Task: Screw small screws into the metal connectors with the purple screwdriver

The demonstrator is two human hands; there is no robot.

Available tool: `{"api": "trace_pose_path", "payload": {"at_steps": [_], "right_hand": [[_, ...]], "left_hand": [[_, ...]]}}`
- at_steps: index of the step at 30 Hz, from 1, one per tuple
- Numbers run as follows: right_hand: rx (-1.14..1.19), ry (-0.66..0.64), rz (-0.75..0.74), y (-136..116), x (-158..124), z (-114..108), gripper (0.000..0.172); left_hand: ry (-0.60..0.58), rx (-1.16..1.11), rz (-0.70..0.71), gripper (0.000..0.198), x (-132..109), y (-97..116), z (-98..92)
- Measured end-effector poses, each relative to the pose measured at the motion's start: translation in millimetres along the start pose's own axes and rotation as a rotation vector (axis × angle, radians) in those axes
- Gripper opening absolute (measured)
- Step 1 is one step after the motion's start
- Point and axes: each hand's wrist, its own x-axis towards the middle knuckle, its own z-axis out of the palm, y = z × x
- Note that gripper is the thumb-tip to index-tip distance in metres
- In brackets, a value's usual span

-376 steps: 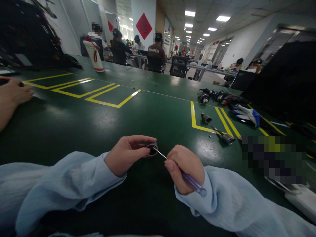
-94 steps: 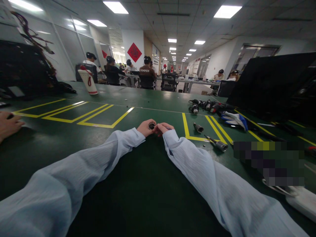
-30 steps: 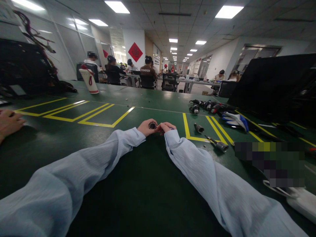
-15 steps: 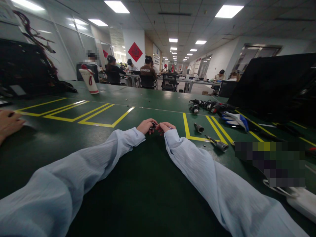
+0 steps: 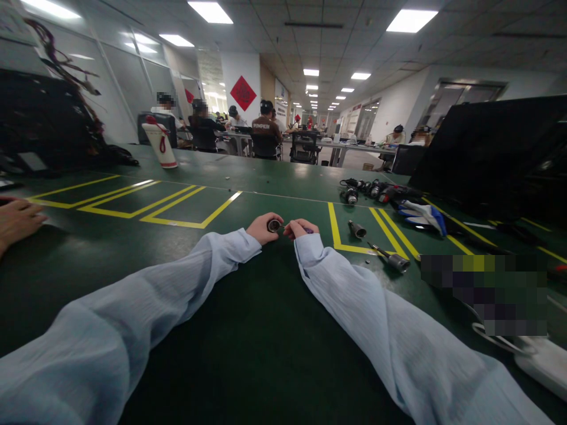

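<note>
Head view: left hand clasps a round part, right hand pinches a purple tool — slackening could drop either.

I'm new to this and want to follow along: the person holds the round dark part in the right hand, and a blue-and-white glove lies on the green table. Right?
Not quite: the head view shows the round dark part in the left hand, not the right hand. The blue-and-white glove does lie on the green table.
</note>
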Motion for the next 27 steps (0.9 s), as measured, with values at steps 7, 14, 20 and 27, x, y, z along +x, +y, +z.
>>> {"api": "trace_pose_path", "payload": {"at_steps": [7, 14, 20, 27], "right_hand": [[-0.09, 0.007, -0.092, 5, 2, 1, 0.019], [-0.075, -0.035, -0.061, 9, 3, 4, 0.017], [-0.041, -0.041, -0.102, 10, 3, 7, 0.02], [-0.135, -0.008, -0.072, 11, 5, 5, 0.019]], "left_hand": [[-0.017, 0.046, 0.067, 0.032, 1, -5, 0.8], [-0.024, 0.04, 0.053, 0.031, 1, -2, -0.1], [-0.026, 0.029, 0.063, 0.033, 0, -1, -0.1], [-0.021, 0.043, 0.079, 0.029, 1, -4, 0.7]]}}
